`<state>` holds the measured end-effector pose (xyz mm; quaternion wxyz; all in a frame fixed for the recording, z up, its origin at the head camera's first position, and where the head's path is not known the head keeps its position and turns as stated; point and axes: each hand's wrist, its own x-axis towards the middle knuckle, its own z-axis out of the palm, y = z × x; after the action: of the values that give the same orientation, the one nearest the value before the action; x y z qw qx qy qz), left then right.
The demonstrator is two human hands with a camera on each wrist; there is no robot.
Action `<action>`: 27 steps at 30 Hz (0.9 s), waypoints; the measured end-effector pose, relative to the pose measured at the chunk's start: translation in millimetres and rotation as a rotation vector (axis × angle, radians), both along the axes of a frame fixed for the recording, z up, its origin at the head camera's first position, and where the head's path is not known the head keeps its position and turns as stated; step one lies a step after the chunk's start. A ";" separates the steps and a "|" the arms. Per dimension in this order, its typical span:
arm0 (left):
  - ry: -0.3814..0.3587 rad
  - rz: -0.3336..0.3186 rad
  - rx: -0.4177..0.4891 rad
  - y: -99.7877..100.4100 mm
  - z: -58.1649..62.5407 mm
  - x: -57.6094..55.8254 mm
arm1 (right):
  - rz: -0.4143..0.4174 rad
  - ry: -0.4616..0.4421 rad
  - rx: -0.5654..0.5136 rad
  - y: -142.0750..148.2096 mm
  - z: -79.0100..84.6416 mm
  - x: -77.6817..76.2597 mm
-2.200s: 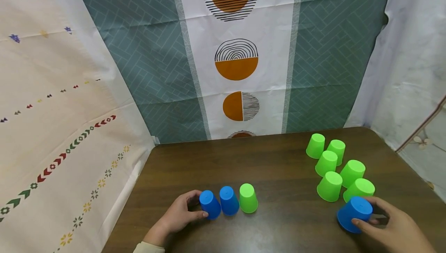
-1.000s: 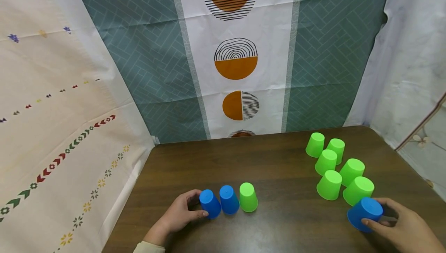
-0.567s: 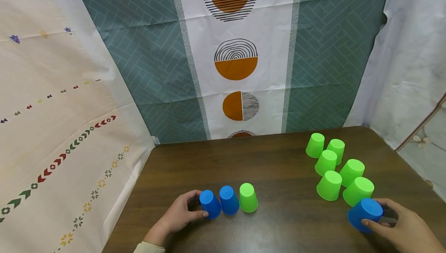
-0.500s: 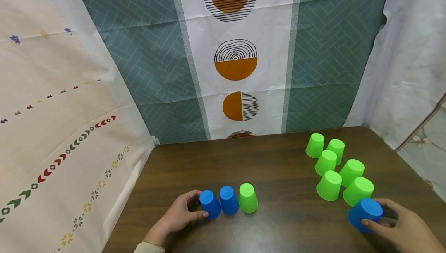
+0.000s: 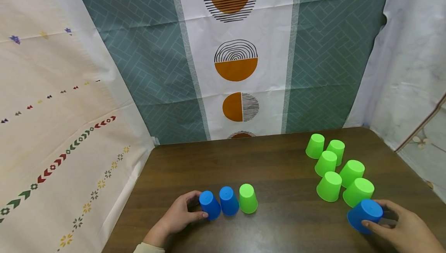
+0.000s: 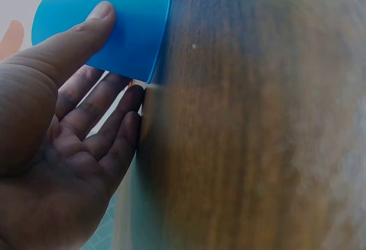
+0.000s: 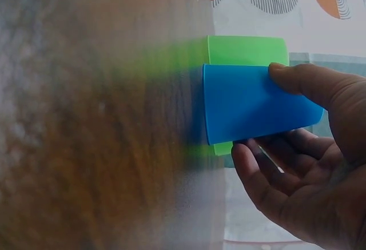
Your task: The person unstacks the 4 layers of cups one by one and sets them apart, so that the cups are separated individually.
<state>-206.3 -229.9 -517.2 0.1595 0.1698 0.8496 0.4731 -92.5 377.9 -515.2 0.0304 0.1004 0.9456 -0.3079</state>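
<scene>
Gripping blue cups [image 5: 364,215] – fingers [image 7: 297,78] curled

At your left hand [image 5: 177,217]: two blue cups [image 5: 218,203], one green cup [image 5: 248,198]. At your right hand [image 5: 404,230]: one blue cup [image 5: 364,214]; beyond it, six green cups [image 5: 336,169]. Dark brown wood-grain table [image 5: 278,222]. Teal herringbone backdrop [image 5: 139,51] with orange, black-lined circles.

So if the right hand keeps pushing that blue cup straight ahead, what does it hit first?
Probably the nearest green cup, right behind the blue cup the right hand holds; the gap between them is unclear.
</scene>
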 end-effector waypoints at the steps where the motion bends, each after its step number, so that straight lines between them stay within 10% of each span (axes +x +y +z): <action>1: 0.003 -0.001 0.000 0.2 -0.1 0.1 | -0.001 0.001 0.001 0.1 -0.2 0.0; 27: 0.017 -0.016 0.004 0.1 -0.5 0.5 | 0.012 0.007 -0.022 -0.8 2.5 1.5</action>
<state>-205.8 -229.8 -517.7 0.1559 0.1809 0.8486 0.4721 -91.0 377.2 -512.7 0.0300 0.0935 0.9428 -0.3186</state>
